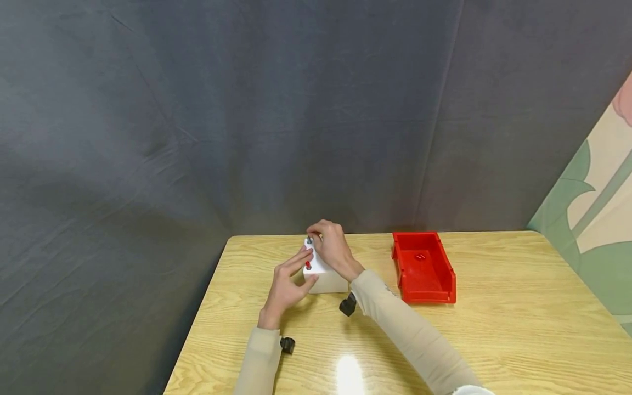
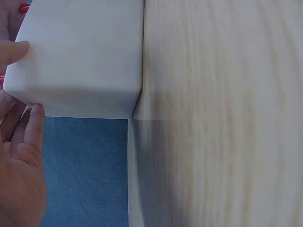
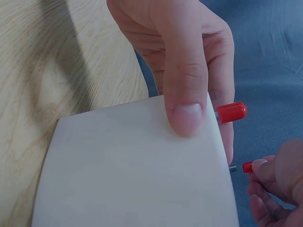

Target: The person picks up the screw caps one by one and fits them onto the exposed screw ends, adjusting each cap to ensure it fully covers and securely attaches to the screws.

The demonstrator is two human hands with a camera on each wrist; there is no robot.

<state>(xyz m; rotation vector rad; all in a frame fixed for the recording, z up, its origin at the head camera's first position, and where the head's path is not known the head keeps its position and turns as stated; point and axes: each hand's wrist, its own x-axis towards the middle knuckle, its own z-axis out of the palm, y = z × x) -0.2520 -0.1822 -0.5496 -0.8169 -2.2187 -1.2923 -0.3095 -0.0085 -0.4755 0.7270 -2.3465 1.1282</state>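
Note:
A white block (image 1: 328, 283) with rounded corners stands on the wooden table, metal studs on its upper side. My left hand (image 1: 288, 281) grips its left end, the thumb (image 3: 186, 120) flat against the front face and the other fingers over the top and edge. One stud bears a red cap (image 3: 232, 112), beside the left fingers. My right hand (image 1: 333, 247) reaches over the block's far end and pinches a second red cap (image 3: 247, 167) between thumb and finger. That cap is a small gap away from a bare metal stud (image 3: 233, 168), roughly in line with it.
Right of the block stands a red bin (image 1: 427, 296) with a few small red pieces (image 1: 420, 257) inside. A dark grey curtain (image 1: 321, 120) hangs behind the table's far edge. On each wrist sits a black camera mount (image 1: 348, 305).

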